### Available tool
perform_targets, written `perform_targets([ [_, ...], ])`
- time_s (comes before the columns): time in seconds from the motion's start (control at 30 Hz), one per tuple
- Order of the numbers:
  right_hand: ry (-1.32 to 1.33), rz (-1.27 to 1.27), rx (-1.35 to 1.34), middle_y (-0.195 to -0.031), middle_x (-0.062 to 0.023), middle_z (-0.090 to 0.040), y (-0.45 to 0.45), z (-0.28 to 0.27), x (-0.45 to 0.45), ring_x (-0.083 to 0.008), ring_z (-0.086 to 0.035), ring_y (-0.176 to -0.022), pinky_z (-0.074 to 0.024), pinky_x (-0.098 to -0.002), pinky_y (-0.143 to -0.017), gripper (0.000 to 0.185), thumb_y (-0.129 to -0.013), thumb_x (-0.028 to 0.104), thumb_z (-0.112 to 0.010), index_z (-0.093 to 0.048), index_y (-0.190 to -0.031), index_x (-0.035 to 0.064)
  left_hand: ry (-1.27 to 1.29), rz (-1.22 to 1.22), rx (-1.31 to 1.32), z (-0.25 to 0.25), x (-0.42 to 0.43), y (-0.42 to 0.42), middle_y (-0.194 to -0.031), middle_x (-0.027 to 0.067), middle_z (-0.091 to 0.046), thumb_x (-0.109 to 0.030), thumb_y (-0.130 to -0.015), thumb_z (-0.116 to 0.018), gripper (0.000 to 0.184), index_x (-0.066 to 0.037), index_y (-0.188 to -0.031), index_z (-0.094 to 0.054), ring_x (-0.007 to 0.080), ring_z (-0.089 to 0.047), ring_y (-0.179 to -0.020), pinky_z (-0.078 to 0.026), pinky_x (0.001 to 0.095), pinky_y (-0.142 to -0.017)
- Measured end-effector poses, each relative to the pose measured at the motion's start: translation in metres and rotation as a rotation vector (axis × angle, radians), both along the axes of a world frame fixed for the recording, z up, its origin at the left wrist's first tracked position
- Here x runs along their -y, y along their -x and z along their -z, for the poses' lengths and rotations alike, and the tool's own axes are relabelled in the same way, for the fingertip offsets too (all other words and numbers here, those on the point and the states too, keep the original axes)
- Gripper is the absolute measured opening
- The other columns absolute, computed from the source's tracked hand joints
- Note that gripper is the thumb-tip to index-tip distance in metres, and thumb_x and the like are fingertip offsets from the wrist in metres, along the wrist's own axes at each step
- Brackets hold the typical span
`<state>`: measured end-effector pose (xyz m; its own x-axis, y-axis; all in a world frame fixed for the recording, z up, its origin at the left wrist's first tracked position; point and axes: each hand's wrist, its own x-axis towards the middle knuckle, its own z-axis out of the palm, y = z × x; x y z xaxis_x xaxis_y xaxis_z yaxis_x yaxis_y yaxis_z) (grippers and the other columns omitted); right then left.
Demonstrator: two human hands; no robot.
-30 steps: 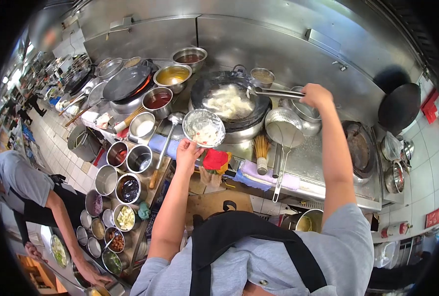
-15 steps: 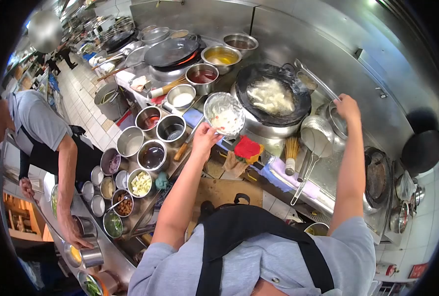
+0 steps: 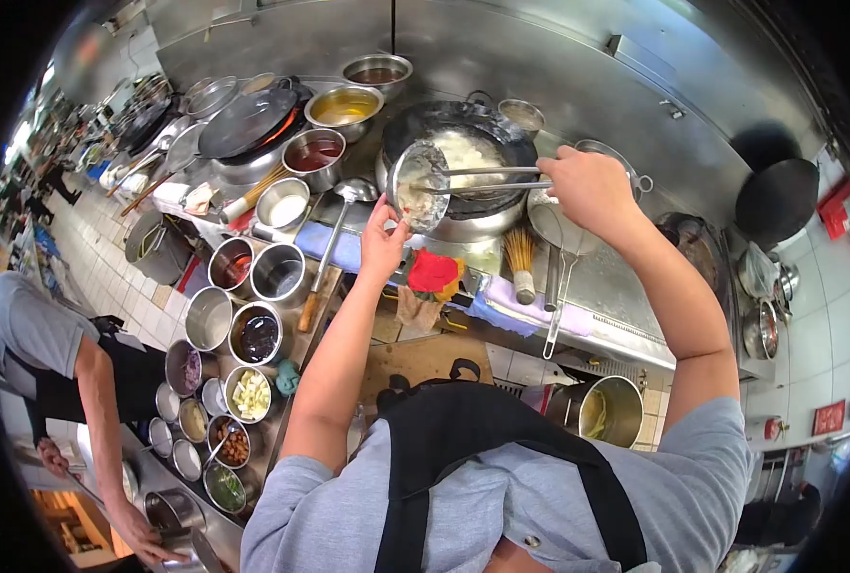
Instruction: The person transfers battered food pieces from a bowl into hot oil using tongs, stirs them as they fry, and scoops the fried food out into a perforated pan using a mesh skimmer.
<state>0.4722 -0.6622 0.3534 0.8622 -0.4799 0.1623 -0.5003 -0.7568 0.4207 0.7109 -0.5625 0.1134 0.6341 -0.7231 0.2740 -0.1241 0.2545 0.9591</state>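
Steady the bowl [image 3: 421, 194], your left fingers [image 3: 381, 218] clamped on it. With your right fingers [image 3: 564, 168] clamped around the tongs [image 3: 492, 186], work gently inside.

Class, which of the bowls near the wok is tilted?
The bowl in the left hand: its opening tips sideways, while others, such as the red-liquid bowl, stand level.

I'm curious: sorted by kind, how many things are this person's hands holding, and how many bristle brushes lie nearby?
Bowl in the left hand: 1
Tongs in the right hand: 1
Bristle brushes: 2
Total: 4
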Motion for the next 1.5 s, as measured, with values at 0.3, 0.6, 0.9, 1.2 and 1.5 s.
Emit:
perform_targets([
  [0.3,-0.165,0.246,0.241,-0.090,-0.0083,-0.061,0.042,-0.038,-0.013,-0.0293,-0.058,-0.088,-0.0462,-0.0398,-0.074,0.035,-0.073,0.020,-0.065,-0.062,-0.108,0.0160,0.059,0.110,-0.431,0.006,0.012,-0.007,-0.096,0.0047,-0.056,-0.006,-0.089,-0.053,0.015,-0.008,-0.080,-0.041,0.0146,-0.058,-0.084,-0.053,0.0284,-0.070],
  [0.6,-0.325,0.542,0.248,-0.106,-0.0102,-0.063,0.021,-0.014,0.099,-0.0294,-0.059,-0.100,-0.0481,-0.0387,-0.083,0.032,-0.076,0.024,-0.065,-0.064,-0.107,0.0160,0.054,0.032,-0.577,0.020,-0.018,-0.010,-0.086,0.0060,-0.056,-0.004,-0.089,-0.052,0.012,-0.007,-0.081,-0.043,0.0157,-0.060,-0.075,-0.054,0.0268,-0.062],
  [0.9,-0.370,0.686,0.180,-0.109,-0.0167,-0.061,-0.043,0.061,0.212,-0.0329,-0.059,-0.101,-0.0482,-0.0414,-0.083,0.036,-0.074,0.030,-0.065,-0.065,-0.099,0.0044,0.013,-0.066,-0.617,0.004,-0.073,-0.021,-0.089,0.0059,-0.056,-0.008,-0.090,-0.052,0.011,-0.008,-0.083,-0.043,0.0174,-0.061,-0.073,-0.053,0.0271,-0.065],
  [1.2,-0.208,0.453,0.213,-0.113,-0.0127,-0.060,-0.032,0.000,0.162,-0.0320,-0.056,-0.105,-0.0469,-0.0426,-0.085,0.033,-0.081,0.028,-0.059,-0.061,-0.111,0.0128,0.032,-0.112,-0.581,0.006,-0.085,-0.037,-0.089,0.0062,-0.056,-0.007,-0.088,-0.054,0.012,-0.007,-0.082,-0.044,0.0159,-0.060,-0.078,-0.054,0.0279,-0.067],
  [1.5,-0.029,-0.004,0.075,-0.092,-0.0094,-0.060,-0.026,-0.040,-0.018,-0.0291,-0.061,-0.086,-0.0493,-0.0417,-0.072,0.026,-0.080,0.021,-0.059,-0.060,-0.105,0.0126,0.059,-0.147,-0.204,0.019,-0.050,-0.049,-0.143,0.0157,-0.025,-0.002,-0.084,-0.058,0.016,-0.003,-0.076,-0.044,0.0225,-0.052,-0.107,-0.057,0.0298,-0.069],
])
